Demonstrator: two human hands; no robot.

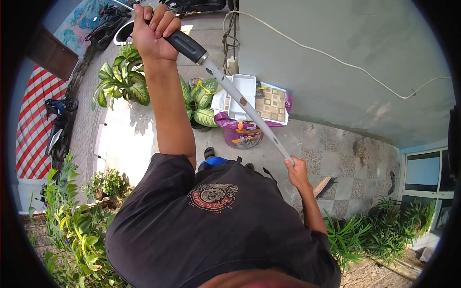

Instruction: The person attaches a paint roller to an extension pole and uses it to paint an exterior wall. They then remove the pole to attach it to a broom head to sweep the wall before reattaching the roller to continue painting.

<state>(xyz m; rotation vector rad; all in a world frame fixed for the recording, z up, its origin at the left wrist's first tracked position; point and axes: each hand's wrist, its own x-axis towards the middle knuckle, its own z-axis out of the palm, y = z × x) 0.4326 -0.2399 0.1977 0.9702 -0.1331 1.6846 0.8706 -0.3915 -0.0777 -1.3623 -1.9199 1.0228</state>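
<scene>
A long pole (242, 102) with a grey, stained shaft and a black grip (188, 45) runs slantwise across the view in front of my body. My left hand (154, 31), raised at the upper left, has its fingers wrapped round the black grip. Beyond that fist a thin metal rod (122, 5) runs out of the frame, so whatever it ends in is hidden. Lower down on the right, my right hand (296, 170) closes on the other end of the grey shaft. Below the shaft's middle stands a purple bucket (242, 139), with a white tray (244, 86) above it.
A patterned board (271, 103) lies beside the tray. Leafy potted plants (125, 79) stand left of it. A grey wall (345, 62) with a loose white cable (331, 57) rises ahead on the right. Motorbikes (57, 132) are at the far left, and greenery (355, 235) grows at right.
</scene>
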